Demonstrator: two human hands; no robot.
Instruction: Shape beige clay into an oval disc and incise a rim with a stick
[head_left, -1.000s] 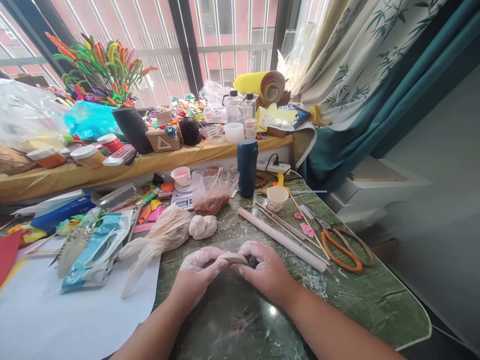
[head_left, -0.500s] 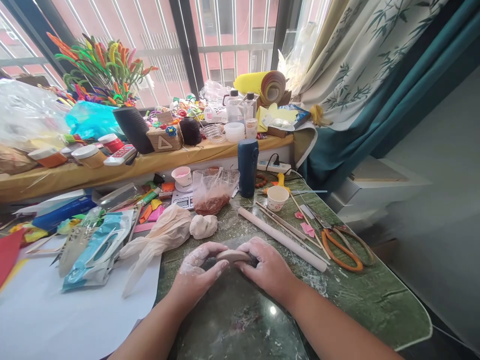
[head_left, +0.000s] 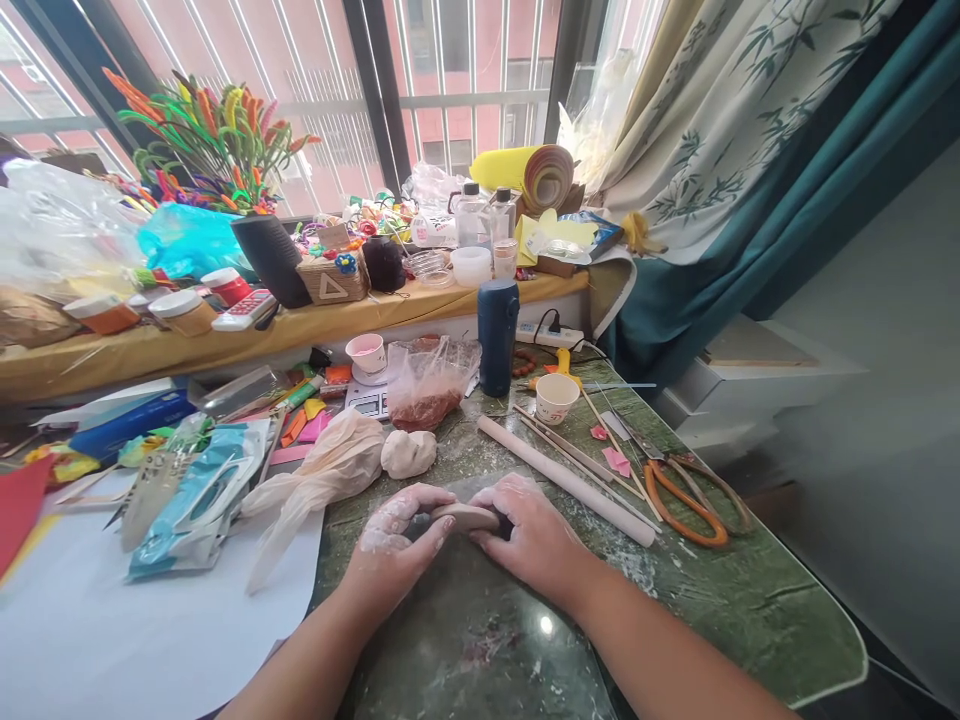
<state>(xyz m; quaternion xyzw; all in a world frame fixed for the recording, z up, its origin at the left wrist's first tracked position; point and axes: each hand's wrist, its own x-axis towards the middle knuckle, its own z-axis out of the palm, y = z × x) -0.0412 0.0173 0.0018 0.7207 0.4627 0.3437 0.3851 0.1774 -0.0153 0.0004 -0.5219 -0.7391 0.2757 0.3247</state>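
Observation:
A flattened, pale grey-pink piece of clay [head_left: 466, 517] is held between both hands above the table. My left hand [head_left: 396, 535] pinches its left end, with white powder on the fingers. On the other end, my right hand [head_left: 523, 528] closes its thumb and fingers, also dusted white. Just beyond the left hand lies a lump of white clay [head_left: 409, 454], beside a crumpled translucent plastic bag [head_left: 330, 450]. Past the right hand, a pale rolling pin [head_left: 562, 480] lies slantwise on the green table [head_left: 720, 610].
Orange-handled scissors [head_left: 684, 500], thin sticks and a paper cup [head_left: 556, 398] are at the right. A dark blue bottle [head_left: 497, 337] stands at the back beside a bag of reddish-brown material [head_left: 427, 395]. White paper [head_left: 225, 630] covers the left, with a blue-and-white packet [head_left: 199, 500] on it.
The clay piece has tilted slightly between my fingers, its right end now lower. Both hands keep nearly the same place, and the whole view has shifted a little.

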